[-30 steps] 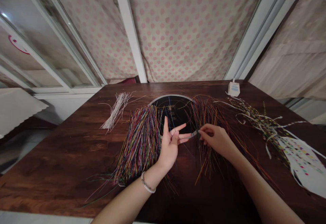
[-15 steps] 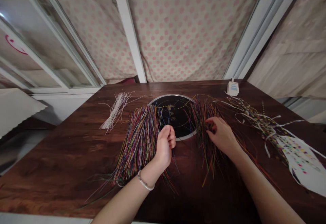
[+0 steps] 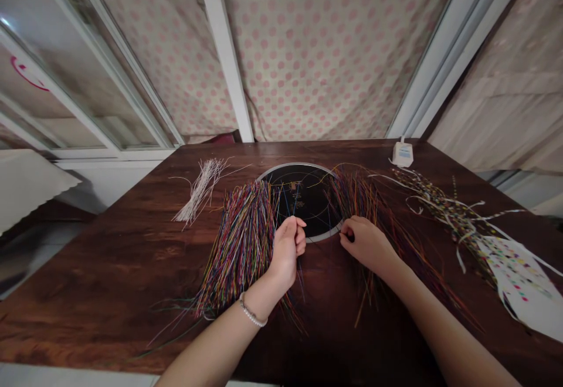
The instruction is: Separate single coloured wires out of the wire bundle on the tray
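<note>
Multicoloured wire bundle (image 3: 240, 246) slanting away rightward, touching curled left hand (image 3: 287, 252).

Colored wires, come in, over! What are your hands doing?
Left hand curled against multicolored wire bundle. Right hand pinched by orange-brown wires. Black round disc just beyond both hands.

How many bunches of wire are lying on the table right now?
3: a white bunch at the far left, a multicoloured bunch beside the left hand, and a reddish-brown bunch beside the right hand.

bare hands (image 3: 285, 252) and forearms (image 3: 211, 346), pearl-bead bracelet (image 3: 251, 315) on left wrist (image 3: 260, 299)
</note>
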The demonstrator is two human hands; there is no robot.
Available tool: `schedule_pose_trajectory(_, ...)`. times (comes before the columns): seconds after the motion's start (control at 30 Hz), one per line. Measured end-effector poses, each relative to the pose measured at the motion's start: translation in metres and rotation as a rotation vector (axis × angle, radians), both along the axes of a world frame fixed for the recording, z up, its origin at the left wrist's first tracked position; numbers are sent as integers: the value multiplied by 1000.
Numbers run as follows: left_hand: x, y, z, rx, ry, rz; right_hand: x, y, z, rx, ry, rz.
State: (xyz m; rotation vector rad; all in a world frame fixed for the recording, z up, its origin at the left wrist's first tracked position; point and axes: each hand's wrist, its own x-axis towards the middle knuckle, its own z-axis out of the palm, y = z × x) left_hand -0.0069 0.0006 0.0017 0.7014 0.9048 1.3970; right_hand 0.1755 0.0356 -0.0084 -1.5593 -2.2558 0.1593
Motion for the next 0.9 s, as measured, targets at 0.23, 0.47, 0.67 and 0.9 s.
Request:
schedule_pose_trajectory(0.23, 3, -2, -2, 30, 31, -47, 1, 2, 11, -27, 394, -102)
schedule_pose_trajectory(0.47, 5, -2, 0, 84, -20, -105, -8, -6, 25, -79, 1002, -62)
schedule_pose_trajectory(0.67, 6, -3, 1, 78, -34, -142, -16, -13, 32, 289, 1113, -152)
schedule_pose_trajectory(0.9, 5, -2, 1, 71, -51, -146, 16, -4, 51, 529, 1403, -216)
